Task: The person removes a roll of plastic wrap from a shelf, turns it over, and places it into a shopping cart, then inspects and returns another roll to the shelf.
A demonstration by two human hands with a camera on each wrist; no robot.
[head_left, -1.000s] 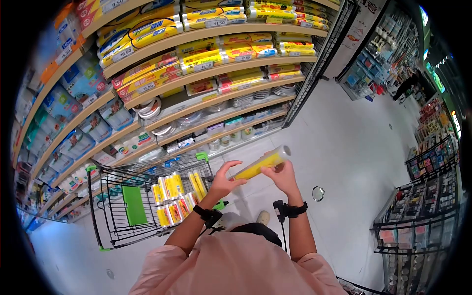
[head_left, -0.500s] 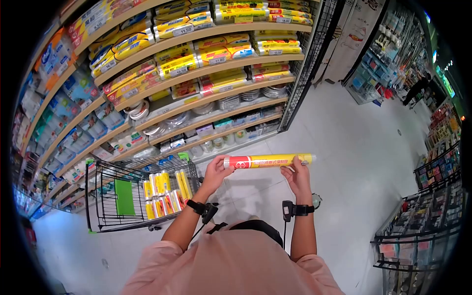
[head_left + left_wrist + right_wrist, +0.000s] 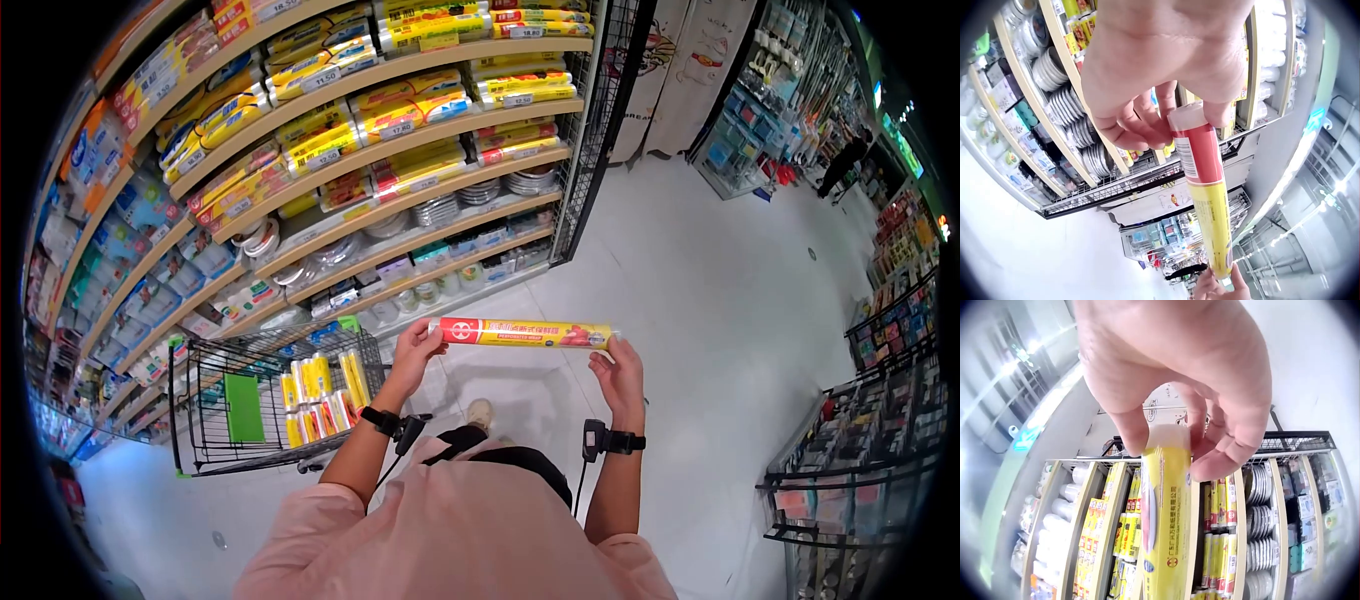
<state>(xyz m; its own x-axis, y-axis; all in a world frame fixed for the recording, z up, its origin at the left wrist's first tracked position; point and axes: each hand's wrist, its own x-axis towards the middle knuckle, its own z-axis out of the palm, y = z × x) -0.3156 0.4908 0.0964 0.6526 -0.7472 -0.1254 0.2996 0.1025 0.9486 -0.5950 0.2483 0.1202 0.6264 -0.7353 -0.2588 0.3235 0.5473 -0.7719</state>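
A long red and yellow roll [image 3: 525, 334] lies level between both hands in the head view, its printed label facing up. Its red end is pinched by the left hand [image 3: 417, 349], thumb on one side and fingers on the other. At the yellow end the right hand [image 3: 620, 377] pinches the tip. The left wrist view shows the roll [image 3: 1208, 187] running from the left hand [image 3: 1166, 69] to the right hand [image 3: 1222, 287]. In the right wrist view, small print shows on the roll [image 3: 1169, 512] below the right hand [image 3: 1179, 369].
A wire cart [image 3: 210, 415] with a green panel stands at the left, several yellow and red rolls [image 3: 322, 385] in it. Behind it curve shelves [image 3: 330, 165] of wrap rolls, plates and packages. Grey floor [image 3: 700, 330] stretches to the right, with racks [image 3: 850, 460] beyond.
The roll has gone from slanted to level, its label turned into view. Over the last half second, hands and roll have shifted slightly left in the head view, and the shelves and cart too.
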